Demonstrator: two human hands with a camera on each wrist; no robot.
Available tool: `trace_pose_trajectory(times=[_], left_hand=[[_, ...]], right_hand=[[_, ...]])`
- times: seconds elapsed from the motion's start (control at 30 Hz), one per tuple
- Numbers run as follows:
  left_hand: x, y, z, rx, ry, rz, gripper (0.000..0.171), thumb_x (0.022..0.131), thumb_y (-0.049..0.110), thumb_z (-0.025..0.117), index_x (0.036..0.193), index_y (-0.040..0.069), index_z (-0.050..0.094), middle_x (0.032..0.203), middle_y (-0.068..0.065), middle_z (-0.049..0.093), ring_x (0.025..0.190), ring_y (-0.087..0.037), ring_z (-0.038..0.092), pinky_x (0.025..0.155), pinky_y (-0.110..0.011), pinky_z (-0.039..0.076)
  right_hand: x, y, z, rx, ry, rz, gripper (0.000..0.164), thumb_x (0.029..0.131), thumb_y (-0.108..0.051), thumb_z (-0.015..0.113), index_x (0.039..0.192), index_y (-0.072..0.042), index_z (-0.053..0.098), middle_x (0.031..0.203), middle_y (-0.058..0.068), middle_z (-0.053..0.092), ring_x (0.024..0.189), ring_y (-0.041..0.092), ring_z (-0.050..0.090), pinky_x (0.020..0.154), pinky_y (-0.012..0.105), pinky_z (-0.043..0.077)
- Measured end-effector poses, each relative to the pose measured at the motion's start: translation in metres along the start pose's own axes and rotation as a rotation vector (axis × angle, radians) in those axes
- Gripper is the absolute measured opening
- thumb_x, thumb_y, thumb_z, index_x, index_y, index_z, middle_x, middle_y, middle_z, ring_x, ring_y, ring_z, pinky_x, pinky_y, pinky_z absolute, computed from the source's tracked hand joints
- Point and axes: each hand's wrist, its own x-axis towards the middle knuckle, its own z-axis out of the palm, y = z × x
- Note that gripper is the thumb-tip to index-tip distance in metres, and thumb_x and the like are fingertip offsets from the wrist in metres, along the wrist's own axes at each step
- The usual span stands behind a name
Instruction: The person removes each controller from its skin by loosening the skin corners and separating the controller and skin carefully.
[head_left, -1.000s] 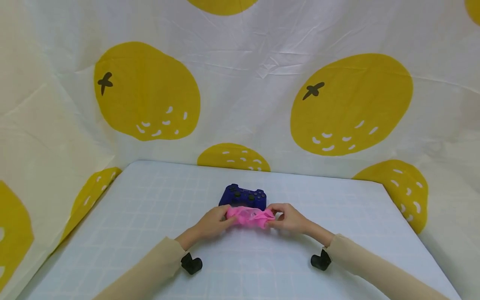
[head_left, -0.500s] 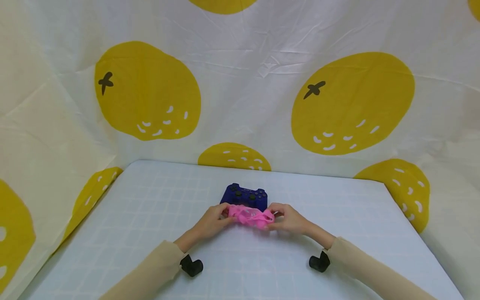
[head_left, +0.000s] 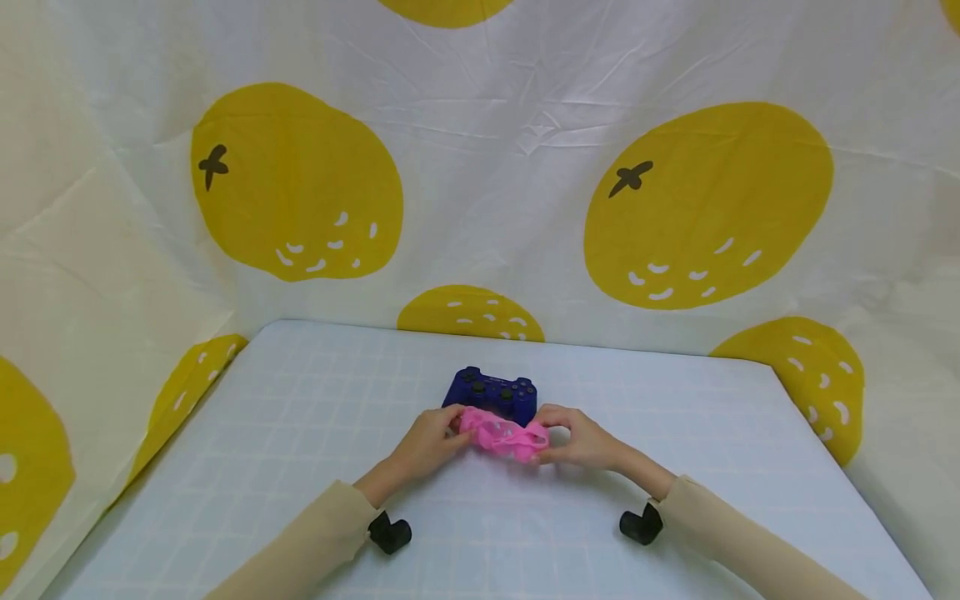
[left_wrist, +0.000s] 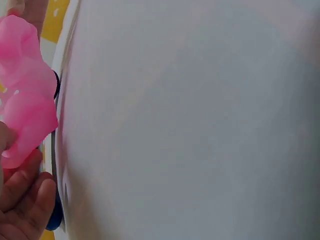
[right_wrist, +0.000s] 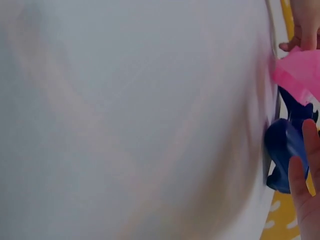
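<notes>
Both hands hold a soft pink silicone controller cover [head_left: 501, 434] with cut-out openings, stretched between them above the table. My left hand [head_left: 429, 442] pinches its left end between thumb and fingers. At the other end, my right hand [head_left: 581, 440] grips the edge by the openings. Right behind the cover lies a dark blue game controller [head_left: 491, 392] on the table, its lower part hidden by the cover. The left wrist view shows the cover [left_wrist: 30, 105] bulging and crumpled, off the cloth. Part of the controller [right_wrist: 284, 145] appears beside the right hand's fingers in the right wrist view.
A pale checked cloth covers the table [head_left: 322, 375]. Behind and at the sides hangs a white curtain [head_left: 487, 167] with large yellow fruit prints. Black wrist cameras [head_left: 391, 532] sit under both beige sleeves [head_left: 750, 533].
The cover has been turned and reshaped a little between the hands, its right end dipping lower and its openings showing more. The controller stays in place on the table.
</notes>
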Motion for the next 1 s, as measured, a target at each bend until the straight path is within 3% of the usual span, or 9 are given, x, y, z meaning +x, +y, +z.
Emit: trace_pose_trajectory(times=[0.2, 0.3, 0.4, 0.63, 0.8, 0.87, 1.0], left_hand=[[0.001, 0.003, 0.001, 0.078, 0.064, 0.016, 0.033, 0.087, 0.016, 0.067, 0.118, 0.004, 0.065, 0.085, 0.003, 0.063, 0.072, -0.008, 0.05, 0.063, -0.02, 0.044], [0.001, -0.001, 0.003, 0.106, 0.102, 0.037, 0.023, 0.085, 0.016, 0.068, 0.107, 0.008, 0.069, 0.09, 0.003, 0.063, 0.079, -0.009, 0.052, 0.069, -0.023, 0.045], [0.002, -0.006, 0.004, 0.099, 0.087, 0.079, 0.014, 0.084, 0.014, 0.067, 0.097, 0.01, 0.07, 0.095, 0.002, 0.061, 0.087, -0.011, 0.053, 0.076, -0.025, 0.046], [0.003, -0.008, -0.004, -0.105, -0.108, 0.157, 0.018, 0.087, 0.005, 0.054, 0.098, 0.004, 0.068, 0.103, -0.004, 0.059, 0.098, -0.016, 0.052, 0.081, -0.025, 0.044], [0.002, -0.009, -0.011, -0.242, -0.308, 0.151, 0.011, 0.093, 0.006, 0.05, 0.087, 0.004, 0.06, 0.109, -0.006, 0.053, 0.1, -0.015, 0.046, 0.08, -0.023, 0.039], [0.002, -0.009, -0.013, -0.28, -0.379, 0.142, 0.013, 0.095, 0.006, 0.047, 0.091, 0.004, 0.059, 0.111, -0.006, 0.052, 0.097, -0.013, 0.046, 0.079, -0.022, 0.041], [0.002, -0.01, -0.015, -0.346, -0.456, 0.138, 0.021, 0.097, 0.005, 0.038, 0.101, 0.002, 0.059, 0.108, -0.006, 0.051, 0.09, -0.009, 0.046, 0.076, -0.021, 0.044]], right_hand=[[0.001, -0.002, -0.001, -0.025, -0.006, -0.038, 0.028, 0.078, -0.024, 0.08, 0.105, -0.019, 0.07, 0.104, -0.003, 0.065, 0.103, 0.008, 0.057, 0.098, 0.033, 0.043], [0.001, -0.003, -0.004, -0.022, -0.027, -0.047, 0.028, 0.08, -0.025, 0.078, 0.105, -0.018, 0.071, 0.105, -0.003, 0.066, 0.103, 0.008, 0.057, 0.097, 0.032, 0.044], [0.0, 0.0, -0.008, -0.011, -0.07, -0.068, 0.025, 0.082, -0.024, 0.076, 0.105, -0.016, 0.071, 0.106, -0.001, 0.066, 0.103, 0.008, 0.058, 0.096, 0.03, 0.045], [-0.004, 0.01, -0.015, 0.09, -0.164, -0.11, 0.021, 0.088, -0.011, 0.068, 0.109, -0.008, 0.071, 0.105, 0.005, 0.068, 0.102, 0.009, 0.06, 0.094, 0.03, 0.048], [-0.009, 0.015, -0.018, 0.174, -0.176, -0.102, 0.02, 0.088, -0.003, 0.066, 0.107, -0.001, 0.072, 0.103, 0.008, 0.071, 0.098, 0.006, 0.062, 0.091, 0.029, 0.049], [-0.01, 0.016, -0.02, 0.193, -0.198, -0.123, 0.02, 0.087, -0.001, 0.066, 0.106, 0.001, 0.071, 0.103, 0.009, 0.071, 0.098, 0.006, 0.062, 0.091, 0.03, 0.05], [-0.009, 0.014, -0.023, 0.226, -0.254, -0.126, 0.021, 0.087, -0.001, 0.067, 0.107, 0.003, 0.069, 0.1, 0.012, 0.069, 0.095, 0.005, 0.06, 0.088, 0.028, 0.051]])
